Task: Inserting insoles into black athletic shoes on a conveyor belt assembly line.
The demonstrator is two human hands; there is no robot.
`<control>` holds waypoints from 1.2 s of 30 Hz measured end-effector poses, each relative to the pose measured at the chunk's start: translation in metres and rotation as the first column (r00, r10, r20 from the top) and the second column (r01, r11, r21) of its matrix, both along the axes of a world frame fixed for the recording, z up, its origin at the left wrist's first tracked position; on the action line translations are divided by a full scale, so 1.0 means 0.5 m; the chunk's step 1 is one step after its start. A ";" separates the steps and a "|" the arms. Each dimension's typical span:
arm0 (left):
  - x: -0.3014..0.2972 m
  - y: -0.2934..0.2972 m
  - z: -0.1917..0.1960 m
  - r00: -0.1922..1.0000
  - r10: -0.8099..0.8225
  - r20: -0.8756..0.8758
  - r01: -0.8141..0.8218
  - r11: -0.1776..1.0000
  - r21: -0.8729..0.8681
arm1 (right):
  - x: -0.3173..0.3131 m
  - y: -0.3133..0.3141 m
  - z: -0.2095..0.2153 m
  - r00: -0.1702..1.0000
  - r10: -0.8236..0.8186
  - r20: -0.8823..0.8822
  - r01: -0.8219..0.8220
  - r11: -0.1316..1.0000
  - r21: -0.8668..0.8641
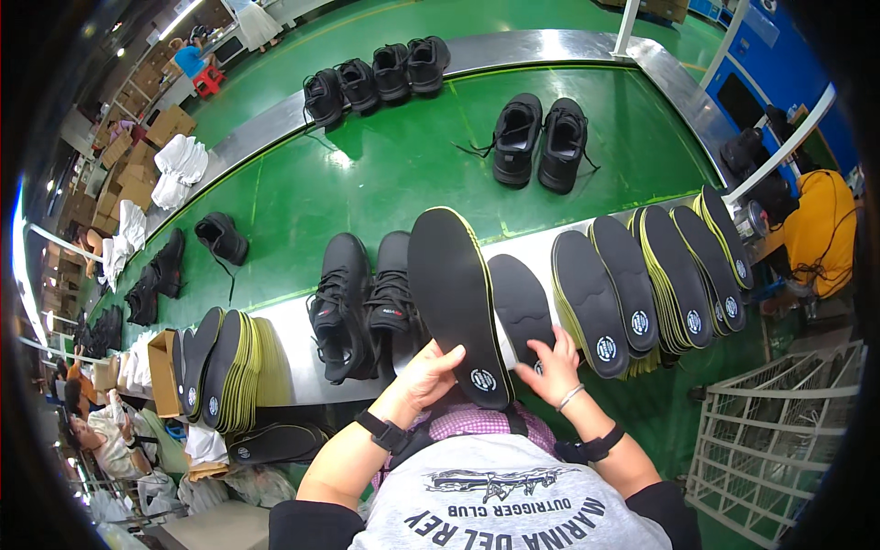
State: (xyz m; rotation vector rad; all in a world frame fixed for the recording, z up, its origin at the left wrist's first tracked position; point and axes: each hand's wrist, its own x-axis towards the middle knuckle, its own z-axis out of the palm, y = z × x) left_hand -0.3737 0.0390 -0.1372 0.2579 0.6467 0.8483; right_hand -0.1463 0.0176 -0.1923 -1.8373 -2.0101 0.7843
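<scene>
Figure: an insole held at its heel, seen from above. Nearest the viewer, the left hand [423,371] grips the heel end of a long black insole [456,298] with a yellow edge; its fingers are curled round the left rim, thumb on top, and the insole stands tilted with the toe pointing away. The right hand [550,367] sits just beside that heel, fingers [561,341] half bent and resting on a second black insole [520,307] lying on the desk [293,367]; whether they have closed on it or only touch it cannot be made out, as the palm hides the contact. For a clean step, a firm hold low at the heel seems best, keeping the toe free to lead into the opening. Just beyond stands a pair of black laced shoes [362,307], touching side by side. To the right, fanned stacks of insoles [655,275] lean along the desk edge. Farther off, more black shoes [539,142] rest on the green belt [412,165].
</scene>
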 end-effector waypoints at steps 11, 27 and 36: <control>0.008 -0.004 0.039 0.990 -0.130 -0.048 0.134 0.988 0.083 | -0.085 0.144 0.228 0.842 0.170 -0.512 0.141 0.847 0.513; -0.039 -0.021 0.043 0.984 0.106 -0.144 -0.085 0.986 0.146 | -0.062 0.088 0.054 0.999 0.021 0.047 -0.034 0.957 0.288; -0.055 -0.050 0.057 0.965 0.158 -0.210 -0.127 0.980 0.153 | -0.037 0.039 0.014 0.937 -0.123 -0.326 0.179 0.972 0.150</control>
